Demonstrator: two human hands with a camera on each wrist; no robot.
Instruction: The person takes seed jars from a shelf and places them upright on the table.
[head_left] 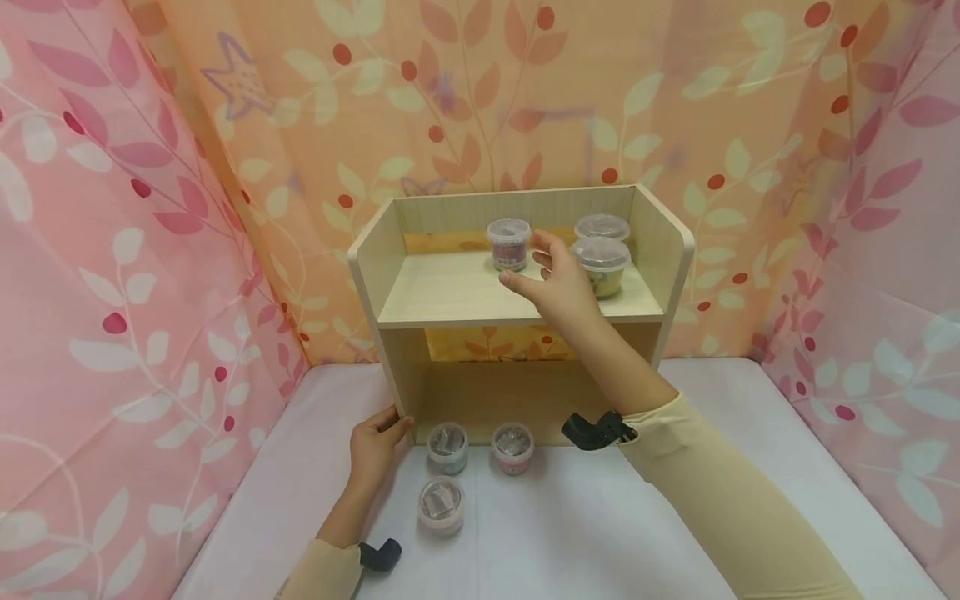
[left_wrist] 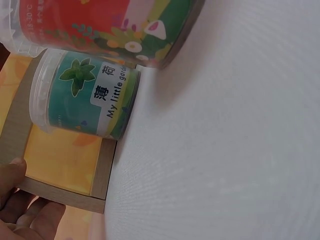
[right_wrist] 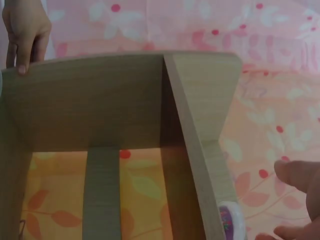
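Note:
My left hand (head_left: 372, 447) grips the front edge of the left side panel (head_left: 410, 375) of a pale wooden two-tier shelf, low down, thumb and fingers on opposite sides. Over the upper board (head_left: 442, 292), my right hand (head_left: 564, 292) has thumb and fingers spread, holding nothing. Nearest to it is a small clear-lidded tub (head_left: 511, 248) with a purple label, standing upright just left of the fingertips. The right wrist view shows this tub (right_wrist: 229, 222) partly behind the board, apart from the right hand (right_wrist: 302, 192).
Two wider lidded tubs, a yellowish one (head_left: 606, 271) and one behind it (head_left: 602, 225), stand at the upper right. On the white table before the shelf are three small tubs: a mint-labelled one (head_left: 447, 448), a pink one (head_left: 513, 448) and one nearer (head_left: 441, 507). Floral curtains (head_left: 480, 100) surround everything.

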